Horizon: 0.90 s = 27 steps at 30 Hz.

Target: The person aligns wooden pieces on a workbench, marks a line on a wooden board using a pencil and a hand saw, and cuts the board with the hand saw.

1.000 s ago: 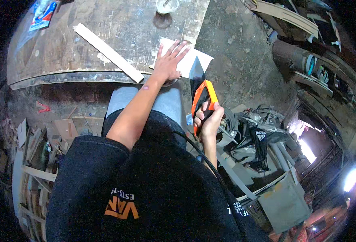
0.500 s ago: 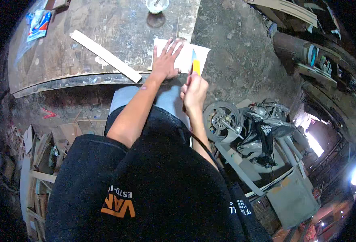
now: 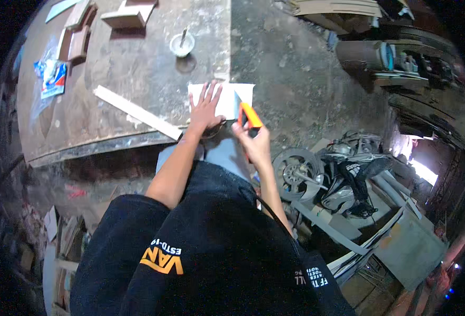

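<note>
My left hand [image 3: 205, 114] lies flat with spread fingers on a white board [image 3: 226, 100] at the table's edge. In my right hand [image 3: 256, 144] is a handsaw [image 3: 250, 115] with an orange handle, and my fingers are closed round its grip. The saw's blade lies across the right part of the board, pointing away from me. From here I cannot tell how deep the blade sits in the board. Left of the board, a pale wood strip [image 3: 137, 112] lies slanted on the table.
A white cup [image 3: 182, 45] with a stick in it stands beyond the board on the wooden table [image 3: 137, 63]. Wooden pieces [image 3: 124, 20] and a blue-and-white packet [image 3: 52, 79] lie at the far left. A dismantled motorcycle [image 3: 343, 176] stands on the floor to the right.
The view has shifted, showing more of the table's far side. The saw has turned in my right hand, with its handle's broad side now visible. My left hand stays on the board.
</note>
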Available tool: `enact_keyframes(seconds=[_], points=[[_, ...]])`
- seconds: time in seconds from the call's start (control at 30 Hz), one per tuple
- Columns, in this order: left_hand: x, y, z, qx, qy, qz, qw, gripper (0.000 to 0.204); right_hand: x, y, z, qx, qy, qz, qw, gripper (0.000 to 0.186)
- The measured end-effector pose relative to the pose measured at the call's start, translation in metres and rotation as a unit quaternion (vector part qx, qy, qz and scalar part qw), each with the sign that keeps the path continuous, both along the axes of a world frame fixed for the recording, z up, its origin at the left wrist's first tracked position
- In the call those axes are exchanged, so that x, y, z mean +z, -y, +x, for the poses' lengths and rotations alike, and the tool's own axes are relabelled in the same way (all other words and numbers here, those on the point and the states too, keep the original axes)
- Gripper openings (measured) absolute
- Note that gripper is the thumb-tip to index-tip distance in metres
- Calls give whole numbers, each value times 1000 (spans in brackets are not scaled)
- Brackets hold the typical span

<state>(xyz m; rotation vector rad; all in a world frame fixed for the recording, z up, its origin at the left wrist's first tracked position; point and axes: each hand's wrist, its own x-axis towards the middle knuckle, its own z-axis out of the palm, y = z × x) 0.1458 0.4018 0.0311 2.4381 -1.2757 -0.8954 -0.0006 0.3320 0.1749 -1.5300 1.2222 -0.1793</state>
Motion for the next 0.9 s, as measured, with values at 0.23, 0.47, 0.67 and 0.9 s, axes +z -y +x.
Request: enact_keyframes(seconds=[0.23, 0.47, 0.67, 0.9], points=[[-4, 7, 5, -3, 9, 8, 1000, 118, 13, 4, 3, 14, -29, -32, 999, 38], [-2, 9, 8, -37, 2, 67, 997, 118, -6, 0, 7, 9, -81, -107, 991, 33], [-2, 13, -3, -28, -11, 64, 998, 121, -46, 19, 30, 8, -109, -162, 981, 22], [-6, 4, 0, 7, -4, 18, 1000, 120, 9, 6, 1, 27, -125, -124, 984, 11]])
